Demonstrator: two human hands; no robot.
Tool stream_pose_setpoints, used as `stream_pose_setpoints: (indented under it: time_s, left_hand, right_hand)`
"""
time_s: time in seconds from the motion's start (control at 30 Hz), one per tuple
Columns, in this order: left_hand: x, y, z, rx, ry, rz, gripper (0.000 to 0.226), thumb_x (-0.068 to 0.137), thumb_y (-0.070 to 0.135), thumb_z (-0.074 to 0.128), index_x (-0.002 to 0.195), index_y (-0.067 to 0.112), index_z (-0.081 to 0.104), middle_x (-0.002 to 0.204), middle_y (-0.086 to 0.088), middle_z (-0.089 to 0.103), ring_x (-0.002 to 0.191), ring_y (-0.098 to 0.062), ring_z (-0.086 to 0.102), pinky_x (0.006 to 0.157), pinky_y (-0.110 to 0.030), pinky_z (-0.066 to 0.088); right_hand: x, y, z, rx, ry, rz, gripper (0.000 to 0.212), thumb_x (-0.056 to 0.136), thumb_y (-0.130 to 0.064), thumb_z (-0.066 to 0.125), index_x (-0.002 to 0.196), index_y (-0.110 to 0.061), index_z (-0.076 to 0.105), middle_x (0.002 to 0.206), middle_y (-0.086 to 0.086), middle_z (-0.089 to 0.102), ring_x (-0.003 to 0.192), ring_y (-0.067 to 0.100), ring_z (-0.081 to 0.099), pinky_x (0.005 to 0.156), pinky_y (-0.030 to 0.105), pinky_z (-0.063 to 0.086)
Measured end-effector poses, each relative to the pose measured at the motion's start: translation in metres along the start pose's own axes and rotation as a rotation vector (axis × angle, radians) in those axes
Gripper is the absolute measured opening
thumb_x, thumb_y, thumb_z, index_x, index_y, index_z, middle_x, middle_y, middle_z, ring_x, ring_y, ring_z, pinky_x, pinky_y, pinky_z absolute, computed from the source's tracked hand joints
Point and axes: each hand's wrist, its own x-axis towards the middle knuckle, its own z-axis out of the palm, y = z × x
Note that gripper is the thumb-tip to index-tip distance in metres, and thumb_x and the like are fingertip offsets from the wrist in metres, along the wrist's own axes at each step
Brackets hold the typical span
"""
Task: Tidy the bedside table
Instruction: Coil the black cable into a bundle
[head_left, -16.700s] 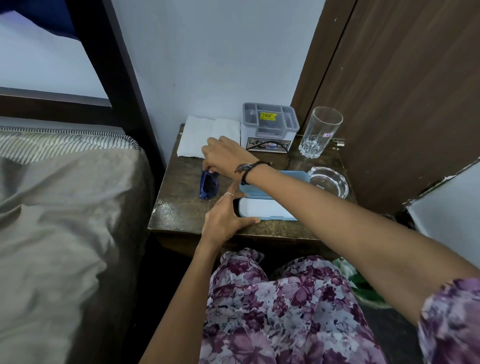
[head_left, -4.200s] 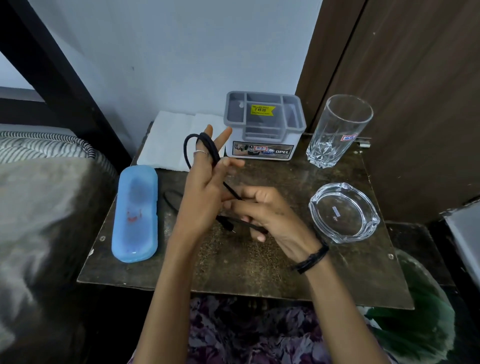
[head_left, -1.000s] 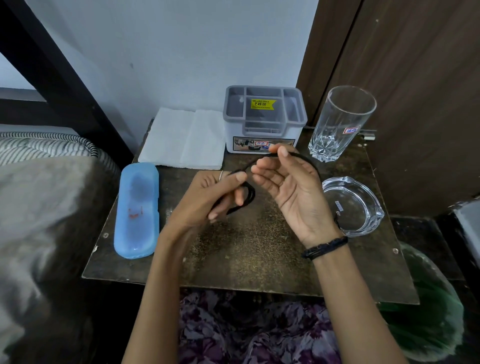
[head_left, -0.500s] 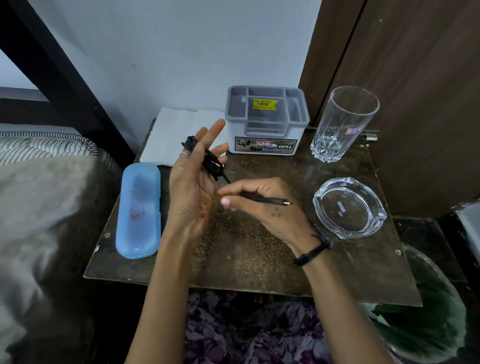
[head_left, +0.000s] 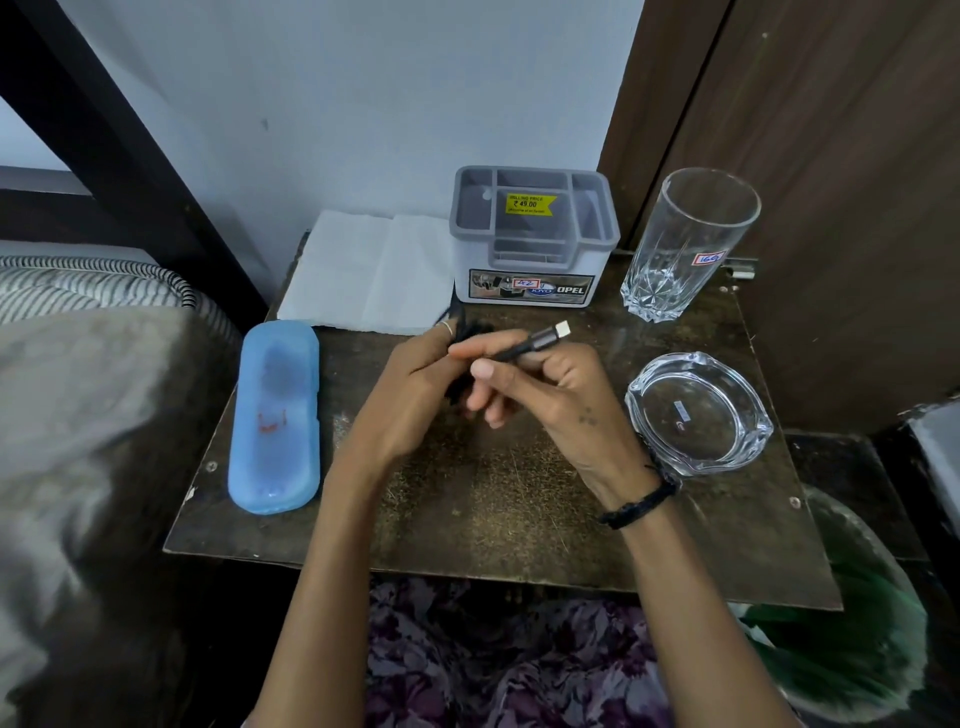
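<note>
Cable (head_left: 519, 349): black, held above the middle of the bedside table (head_left: 493, 499); coils bunched in the left hand, plug end jutting toward the organiser (head_left: 535, 234).
Left hand (head_left: 410, 395): curled shut round the coiled bundle (most of it hidden behind the fingers).
Right hand (head_left: 550, 395): fingers pinched on the cable just behind the metal plug.
Step in hand: probably finishing the coil by tucking the plug end in.
Doing it well: keep loops pinned tight, feed the plug under a turn, avoid sharp bends at the plug neck.
Edges: glass (head_left: 685, 244) and ashtray (head_left: 698, 413) near the right wrist; blue case (head_left: 275, 415) along the left edge.
Open room: bare tabletop in front of the hands, free for setting down.
</note>
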Motion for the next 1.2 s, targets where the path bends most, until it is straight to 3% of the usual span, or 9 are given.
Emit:
stream_pose_setpoints:
  time_s: [0.17,0.23,0.3,0.4,0.53,0.77,0.93,1.03,1.2]
  left_hand:
    - [-0.004,0.008,0.003,-0.276,-0.304,-0.021,0.037,0.089,0.038,0.034,0.092,0.028,0.07,0.054,-0.009,0.047,0.037,-0.008,0.032,0.041,-0.02,0.037]
    - [-0.004,0.008,0.002,-0.291,-0.38,-0.028,0.023,0.08,0.038,0.051,0.075,0.021,0.066,0.047,-0.006,0.038,0.033,-0.006,0.031,0.04,-0.015,0.033]
    - [-0.004,0.006,0.001,-0.279,-0.418,-0.025,0.006,0.073,0.022,0.065,0.07,0.018,0.061,0.051,-0.006,0.039,0.032,-0.004,0.033,0.041,-0.013,0.033]
    - [-0.002,0.002,0.002,-0.211,-0.349,-0.031,0.011,0.073,0.003,0.061,0.072,0.014,0.06,0.054,-0.01,0.043,0.033,-0.004,0.036,0.043,-0.014,0.032]
    - [0.002,0.0,0.009,-0.102,-0.159,-0.057,0.009,0.073,0.005,0.059,0.068,0.012,0.057,0.038,0.009,0.044,0.034,-0.004,0.039,0.043,-0.013,0.035]
    - [0.003,0.0,0.024,0.077,0.088,0.128,0.016,0.065,0.009,0.05,0.073,0.022,0.044,0.055,0.01,0.048,0.053,-0.007,0.04,0.052,-0.021,0.035]
    - [0.0,0.004,0.024,0.14,0.081,0.188,0.034,0.067,0.018,0.05,0.096,0.033,0.043,0.071,0.017,0.066,0.065,0.003,0.059,0.063,-0.017,0.046]
    - [-0.001,0.005,0.025,0.202,0.066,0.254,0.036,0.069,0.01,0.047,0.102,0.024,0.049,0.086,0.026,0.063,0.081,0.017,0.058,0.074,-0.005,0.043]
    - [0.0,0.001,0.025,0.274,0.13,0.288,0.033,0.074,0.001,0.047,0.101,0.019,0.053,0.086,0.025,0.057,0.08,0.021,0.055,0.07,0.0,0.039]
  right_hand:
    - [0.005,0.005,-0.004,-0.037,0.254,-0.098,0.008,0.081,-0.018,0.067,0.086,-0.017,0.073,0.081,0.016,0.06,0.061,0.03,0.054,0.06,0.042,0.046]
    - [0.006,0.003,-0.005,-0.038,0.281,-0.087,0.007,0.083,-0.017,0.065,0.084,-0.018,0.071,0.09,0.01,0.061,0.08,0.022,0.061,0.072,0.032,0.05]
    - [0.006,-0.001,-0.003,0.037,0.258,-0.039,0.008,0.085,-0.01,0.061,0.084,-0.014,0.068,0.088,0.012,0.061,0.079,0.006,0.06,0.073,0.014,0.048]
    - [0.006,-0.002,-0.001,0.082,0.283,-0.002,0.007,0.084,-0.006,0.061,0.082,-0.01,0.065,0.071,0.013,0.059,0.064,0.008,0.055,0.064,0.01,0.045]
    - [0.009,0.003,-0.005,0.095,0.342,0.039,0.007,0.081,-0.009,0.066,0.088,-0.009,0.063,0.072,-0.004,0.065,0.07,0.002,0.062,0.068,0.014,0.049]
    - [0.01,0.004,-0.007,0.225,0.418,0.117,0.016,0.084,-0.013,0.064,0.099,-0.014,0.058,0.057,-0.008,0.061,0.05,0.002,0.053,0.048,0.012,0.041]
    - [0.01,0.007,-0.009,0.28,0.414,0.257,0.036,0.084,-0.019,0.064,0.119,-0.013,0.057,0.062,-0.009,0.065,0.055,0.002,0.057,0.055,0.017,0.045]
    - [0.009,0.01,-0.01,0.319,0.333,0.334,0.033,0.089,-0.019,0.058,0.119,-0.006,0.059,0.063,-0.007,0.062,0.051,0.0,0.052,0.052,0.015,0.043]
    - [0.011,0.009,-0.008,0.267,0.286,0.304,0.026,0.093,-0.017,0.051,0.116,-0.015,0.062,0.073,-0.011,0.067,0.064,0.001,0.058,0.062,0.017,0.047]
